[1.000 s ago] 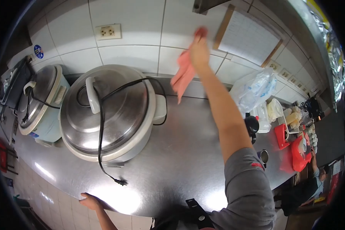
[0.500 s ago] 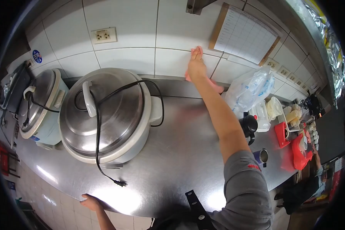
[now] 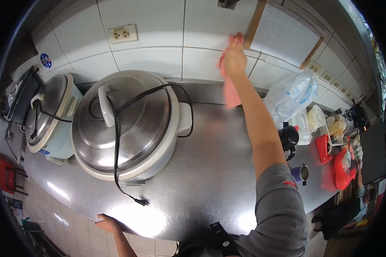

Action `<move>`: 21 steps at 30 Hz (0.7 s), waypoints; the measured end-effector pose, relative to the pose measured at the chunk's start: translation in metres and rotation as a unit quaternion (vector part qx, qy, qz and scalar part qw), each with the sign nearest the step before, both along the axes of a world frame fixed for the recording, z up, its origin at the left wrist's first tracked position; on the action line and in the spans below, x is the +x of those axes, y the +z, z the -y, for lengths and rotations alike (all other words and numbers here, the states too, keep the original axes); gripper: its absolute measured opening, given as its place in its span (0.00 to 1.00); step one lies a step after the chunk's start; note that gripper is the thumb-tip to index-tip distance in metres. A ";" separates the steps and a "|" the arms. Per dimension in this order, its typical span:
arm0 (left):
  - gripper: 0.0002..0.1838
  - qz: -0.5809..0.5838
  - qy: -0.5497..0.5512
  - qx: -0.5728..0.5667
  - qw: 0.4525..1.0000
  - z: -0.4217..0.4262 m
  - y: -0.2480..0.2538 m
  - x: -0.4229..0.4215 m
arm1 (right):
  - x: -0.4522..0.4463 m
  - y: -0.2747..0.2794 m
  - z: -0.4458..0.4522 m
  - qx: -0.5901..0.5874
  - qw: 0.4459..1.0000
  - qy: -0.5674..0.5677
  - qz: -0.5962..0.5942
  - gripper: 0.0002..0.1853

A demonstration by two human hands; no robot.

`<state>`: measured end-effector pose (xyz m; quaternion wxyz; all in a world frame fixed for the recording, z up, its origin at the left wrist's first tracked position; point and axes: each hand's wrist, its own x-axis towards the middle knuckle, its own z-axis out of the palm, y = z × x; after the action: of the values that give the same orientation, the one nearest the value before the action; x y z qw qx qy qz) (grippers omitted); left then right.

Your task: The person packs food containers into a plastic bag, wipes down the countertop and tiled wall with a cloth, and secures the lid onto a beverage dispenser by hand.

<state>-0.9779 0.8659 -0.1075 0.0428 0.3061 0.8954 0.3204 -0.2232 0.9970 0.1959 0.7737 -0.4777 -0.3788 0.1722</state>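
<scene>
My right hand (image 3: 236,60) is closed on a pink cloth (image 3: 231,94) and presses it against the white wall tiles (image 3: 206,62), just left of a clipboard (image 3: 285,34) with a gridded sheet. Part of the cloth hangs below the hand, over the counter's raised back edge. My left hand (image 3: 107,223) rests at the front edge of the steel counter (image 3: 210,171), its fingers hooked over the rim. A large rice cooker (image 3: 133,124) with a metal lid stands nearer the left hand, its black cord and plug draped across the lid.
A smaller rice cooker (image 3: 51,115) stands at the far left. Right of my arm are a clear plastic bag (image 3: 291,96), a black jug (image 3: 289,137), a purple mug (image 3: 300,172) and a red basket (image 3: 324,149). A wall outlet (image 3: 122,34) is above the big cooker. Another person (image 3: 345,214) is far right.
My right hand has moved up the wall with the cloth, towards the clipboard, and more cloth now hangs down. The left hand stays at the counter edge. The view has shifted slightly.
</scene>
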 end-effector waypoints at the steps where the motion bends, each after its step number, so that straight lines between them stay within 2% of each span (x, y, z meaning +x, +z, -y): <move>1: 0.38 -0.023 -0.018 0.014 0.999 0.005 -0.007 -0.005 | -0.003 -0.010 0.006 -0.008 1.000 -0.001 -0.002 0.46; 2: 0.38 -0.018 -0.018 0.013 1.000 0.006 -0.009 -0.003 | 0.000 -0.022 0.009 -0.142 0.920 -0.194 0.310 0.47; 3: 0.38 0.001 -0.002 -0.009 1.000 0.005 -0.001 0.002 | 0.002 -0.028 0.013 -0.250 0.694 -0.359 0.573 0.48; 4: 0.38 0.016 0.015 -0.031 0.999 0.004 0.005 0.004 | 0.003 -0.036 0.018 -0.248 0.692 -0.361 0.574 0.48; 6: 0.38 0.016 0.015 -0.030 0.999 0.003 0.002 0.002 | -0.007 -0.043 0.028 -0.394 0.716 -0.271 0.508 0.52; 7: 0.37 0.014 0.015 -0.031 0.999 0.003 0.001 0.000 | -0.008 -0.039 0.023 -0.391 0.717 -0.271 0.509 0.52; 8: 0.37 0.016 0.017 -0.030 0.999 0.001 0.001 -0.001 | -0.016 -0.023 0.017 -0.259 0.877 -0.208 0.348 0.44; 9: 0.37 0.022 0.020 -0.022 0.999 0.002 -0.003 0.001 | -0.025 -0.001 0.004 -0.107 0.973 -0.119 0.166 0.36; 10: 0.37 0.020 0.021 -0.016 0.999 0.002 -0.001 -0.001 | -0.032 0.019 -0.004 -0.106 0.974 -0.112 0.165 0.36; 11: 0.37 0.015 0.026 -0.020 0.999 0.004 0.001 -0.004 | -0.039 0.040 -0.007 -0.134 0.878 -0.233 0.397 0.38; 12: 0.37 0.012 0.023 -0.026 0.999 0.005 0.004 -0.003 | -0.041 0.049 -0.009 -0.151 0.711 -0.337 0.599 0.41; 13: 0.36 0.014 0.019 -0.028 0.999 0.003 0.003 0.001 | -0.043 0.054 -0.018 -0.151 0.711 -0.334 0.600 0.41; 15: 0.36 0.026 0.019 -0.025 0.999 0.003 0.004 0.004 | -0.058 0.054 -0.048 -0.173 0.643 -0.397 0.631 0.36; 16: 0.36 0.036 0.019 -0.020 0.999 0.003 0.005 0.003 | -0.065 0.047 -0.059 -0.170 0.648 -0.393 0.630 0.36; 18: 0.36 0.022 0.024 -0.028 0.999 0.002 0.003 0.000 | -0.074 0.019 -0.078 -0.187 0.606 -0.331 0.699 0.35; 19: 0.35 0.012 0.023 -0.036 0.999 0.002 0.001 -0.001 | -0.079 0.002 -0.083 -0.187 0.609 -0.327 0.698 0.35; 21: 0.35 0.020 0.012 -0.026 0.999 0.004 0.000 0.000 | -0.087 -0.033 -0.086 -0.154 0.519 -0.286 0.791 0.33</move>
<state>-0.9782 0.8623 -0.1074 0.0650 0.2874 0.9062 0.3032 -0.3099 1.0831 0.1631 0.0782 -0.6114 -0.6455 -0.4511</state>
